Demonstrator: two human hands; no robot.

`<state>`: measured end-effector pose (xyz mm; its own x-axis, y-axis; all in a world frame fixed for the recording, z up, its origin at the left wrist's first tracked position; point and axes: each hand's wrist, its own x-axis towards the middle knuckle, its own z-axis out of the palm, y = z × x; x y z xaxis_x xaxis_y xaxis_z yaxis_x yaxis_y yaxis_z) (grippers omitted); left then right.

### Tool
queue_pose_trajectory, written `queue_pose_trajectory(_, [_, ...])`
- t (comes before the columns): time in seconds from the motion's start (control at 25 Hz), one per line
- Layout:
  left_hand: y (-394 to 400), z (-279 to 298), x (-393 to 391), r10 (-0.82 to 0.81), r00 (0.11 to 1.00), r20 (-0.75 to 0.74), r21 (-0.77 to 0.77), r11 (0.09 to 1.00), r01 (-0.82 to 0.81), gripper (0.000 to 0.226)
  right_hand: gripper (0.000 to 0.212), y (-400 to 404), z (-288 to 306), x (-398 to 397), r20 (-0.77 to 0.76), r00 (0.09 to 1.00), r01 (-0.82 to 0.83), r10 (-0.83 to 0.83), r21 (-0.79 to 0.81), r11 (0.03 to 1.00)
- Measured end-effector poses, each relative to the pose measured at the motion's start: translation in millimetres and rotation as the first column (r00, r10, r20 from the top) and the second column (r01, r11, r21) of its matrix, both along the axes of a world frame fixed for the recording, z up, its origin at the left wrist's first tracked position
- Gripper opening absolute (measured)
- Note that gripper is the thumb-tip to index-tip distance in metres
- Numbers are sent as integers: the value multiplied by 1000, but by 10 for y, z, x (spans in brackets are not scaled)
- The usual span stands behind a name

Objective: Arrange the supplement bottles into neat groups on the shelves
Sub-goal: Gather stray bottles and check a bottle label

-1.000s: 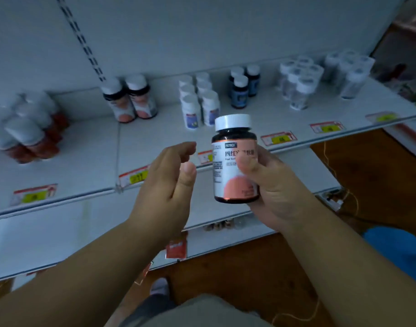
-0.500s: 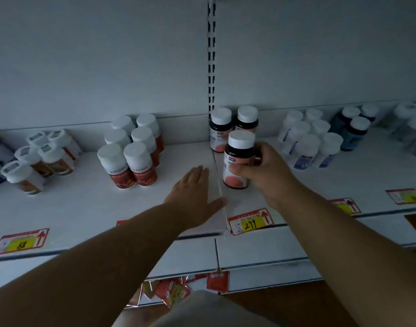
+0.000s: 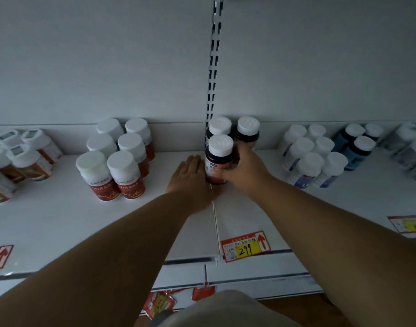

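White-capped dark bottle (image 3: 218,161) gripped upright by right hand (image 3: 246,172), flat left hand (image 3: 190,177) touching it, price tag (image 3: 246,247) reading 299.

On the shelf (image 3: 60,223), the held bottle (image 3: 218,159) stood upright just in front of two matching bottles (image 3: 233,128) at the back wall, right beside the slotted upright (image 3: 213,67), with the left hand (image 3: 190,175) flat against its left side and the right hand (image 3: 244,166) wrapped round its right. To the left sat a block of six bottles (image 3: 118,156) in two columns, and further left, at the frame edge, another cluster (image 3: 20,159). Right of the hands stood a group of six (image 3: 313,154), then a smaller group (image 3: 358,142) beyond it, while a price tag (image 3: 246,247) lay on the shelf's front edge, before the held bottle.
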<state>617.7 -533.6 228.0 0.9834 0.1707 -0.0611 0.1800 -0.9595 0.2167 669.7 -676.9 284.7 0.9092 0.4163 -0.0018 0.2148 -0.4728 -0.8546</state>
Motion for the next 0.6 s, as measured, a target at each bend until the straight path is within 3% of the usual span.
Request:
queue_pose_trajectory(0.16, [-14, 31, 1, 24, 1000, -4, -19, 1000, -24, 96, 71, 6, 32, -7, 40, 999, 11, -6, -135, 991])
queue_pose_trajectory(0.28, [17, 58, -46, 15, 1000, -21, -35, 999, -15, 95, 63, -15, 74, -130, 40, 999, 21, -16, -121, 992])
queue_pose_trajectory(0.36, [7, 115, -154, 39, 999, 8, -116, 993, -38, 93, 60, -58, 132, -264, 70, 996, 66, -61, -78, 995])
queue_pose_trajectory(0.44, [-71, 169, -421, 87, 994, 70, -221, 973, -70, 86, 61, -128, 157, -439, 131, 984, 136, -118, -136, 981])
queue_pose_trajectory(0.52, [-176, 261, -757, 66, 987, 150, -259, 966, -25, 77, 60, -231, 178, -668, 185, 971, 188, -154, -181, 965])
queue_pose_trajectory(0.6, [-287, 372, -1000, -54, 973, 223, -212, 972, 103, 71, 56, -380, 254, -939, 242, 952, 229, -185, -165, 959])
